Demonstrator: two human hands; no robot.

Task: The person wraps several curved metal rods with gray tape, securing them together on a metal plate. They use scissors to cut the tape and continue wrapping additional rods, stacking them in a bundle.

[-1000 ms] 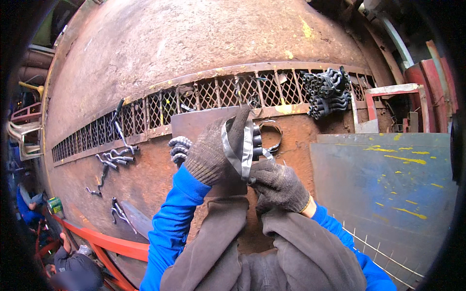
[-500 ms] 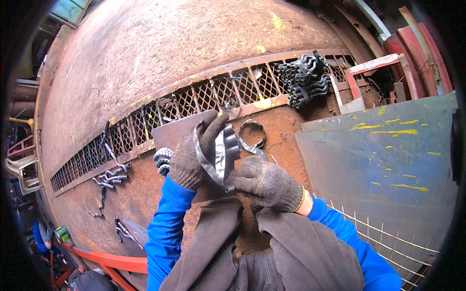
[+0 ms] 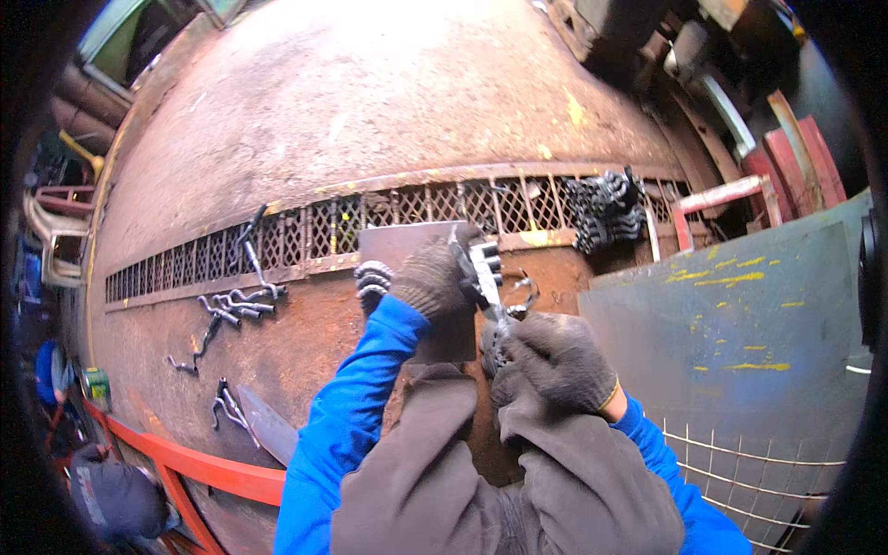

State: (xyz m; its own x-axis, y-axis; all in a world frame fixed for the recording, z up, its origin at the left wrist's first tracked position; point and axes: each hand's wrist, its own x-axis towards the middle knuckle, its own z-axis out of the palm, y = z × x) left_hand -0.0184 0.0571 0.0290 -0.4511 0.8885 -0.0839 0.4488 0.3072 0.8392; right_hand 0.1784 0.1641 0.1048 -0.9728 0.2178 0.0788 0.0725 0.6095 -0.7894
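My left hand (image 3: 433, 276), in a dark knitted glove, is closed around a small bundle of short black tubes (image 3: 488, 263) above my knees. A shiny silver strip (image 3: 487, 289) runs across the bundle and trails down towards my right side. My right hand (image 3: 562, 363), gloved too, has its fingers closed at the lower end of this strip by my right knee; the exact grip is partly hidden. Behind it, a dark loop of strip (image 3: 528, 294) lies on the ground. Beside my left wrist rests a bundle with ribbed, striped ends (image 3: 372, 280).
A flat metal plate (image 3: 407, 240) lies beneath my left hand. Beyond it runs a rusty floor grate (image 3: 324, 227), with stacked bent black tubes (image 3: 606, 208) at its right. Loose bent tubes (image 3: 236, 305) lie left. A grey sheet (image 3: 740, 324) stands right; a red rail (image 3: 222, 474) crosses lower left.
The view has shifted, so my hands appear further right. The strip, earlier a wide loop by my left hand, now lies closer along the bundle. The tubes have turned in my left hand.
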